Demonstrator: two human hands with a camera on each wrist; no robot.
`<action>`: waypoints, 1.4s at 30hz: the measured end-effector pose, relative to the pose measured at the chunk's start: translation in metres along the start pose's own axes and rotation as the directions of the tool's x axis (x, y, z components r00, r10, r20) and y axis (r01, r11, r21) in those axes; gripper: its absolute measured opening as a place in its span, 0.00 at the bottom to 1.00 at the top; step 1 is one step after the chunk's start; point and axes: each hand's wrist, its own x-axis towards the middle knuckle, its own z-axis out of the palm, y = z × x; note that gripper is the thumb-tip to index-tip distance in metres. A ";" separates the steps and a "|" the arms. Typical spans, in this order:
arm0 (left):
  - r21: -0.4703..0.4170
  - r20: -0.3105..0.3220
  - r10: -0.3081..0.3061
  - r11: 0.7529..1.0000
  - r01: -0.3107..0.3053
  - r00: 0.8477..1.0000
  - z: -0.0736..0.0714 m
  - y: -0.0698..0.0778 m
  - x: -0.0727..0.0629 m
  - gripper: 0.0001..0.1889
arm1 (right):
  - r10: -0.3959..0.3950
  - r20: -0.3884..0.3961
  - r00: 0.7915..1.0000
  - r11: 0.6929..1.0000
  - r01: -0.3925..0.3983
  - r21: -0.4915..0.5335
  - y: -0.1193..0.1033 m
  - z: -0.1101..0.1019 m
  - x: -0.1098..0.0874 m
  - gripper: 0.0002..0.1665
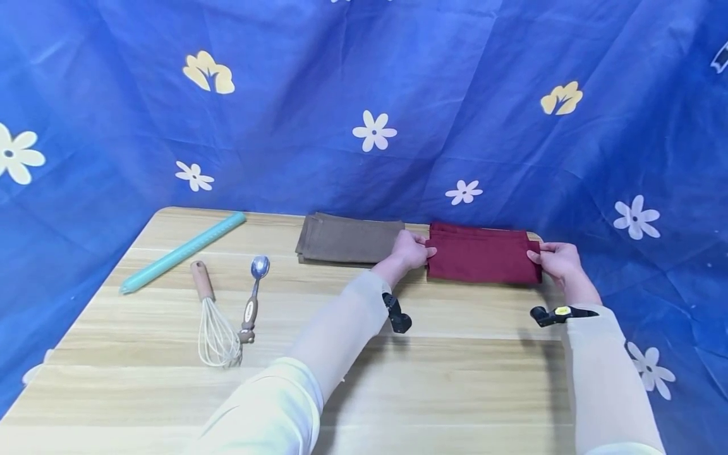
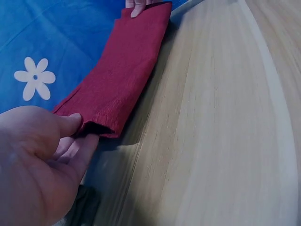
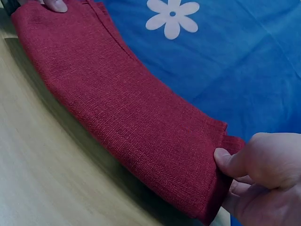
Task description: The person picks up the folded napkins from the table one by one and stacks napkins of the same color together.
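Observation:
A folded dark red cloth (image 1: 483, 256) lies along the table's far edge at the right in the head view. My left hand (image 1: 411, 250) pinches its left end between thumb and fingers; in the left wrist view the left thumb (image 2: 70, 123) is on top and the fingers are beneath. At the opposite end my right hand (image 1: 562, 262) pinches the cloth (image 3: 131, 108), its thumb (image 3: 225, 160) on the upper face. Left of the red cloth is a folded grey-brown cloth (image 1: 349, 239), partly behind my left hand.
On the left of the wooden table (image 1: 455, 379) lie a turquoise rod (image 1: 184, 253), a whisk (image 1: 215, 322) with a light brown handle, and a spoon (image 1: 253, 300). A blue curtain with flowers (image 1: 318, 126) hangs right behind the table.

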 end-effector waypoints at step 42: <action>0.068 -0.037 0.012 0.998 -0.010 0.999 0.012 0.002 0.006 0.11 | -0.090 0.022 0.996 0.996 0.090 0.008 0.013 -0.008 0.006 0.26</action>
